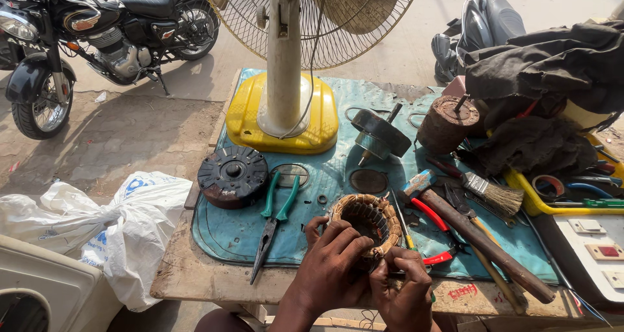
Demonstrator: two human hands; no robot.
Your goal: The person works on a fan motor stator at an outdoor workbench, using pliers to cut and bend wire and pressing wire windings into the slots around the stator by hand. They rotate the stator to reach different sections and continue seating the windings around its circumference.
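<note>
A round motor stator wrapped in copper-coloured windings rests near the front edge of the blue mat. My left hand grips its near side, fingers curled over the rim. My right hand presses against the stator's lower right edge, fingers bent on the winding. Green-handled long-nose pliers lie just left of my hands. Red-handled pliers lie to the right, partly under a hammer.
A pedestal fan on a yellow base stands at the back of the wooden table. A black round motor cover, a rotor, a rusty cylinder, a brush, dark cloths and a yellow tray lie around. A motorcycle and white bags are left.
</note>
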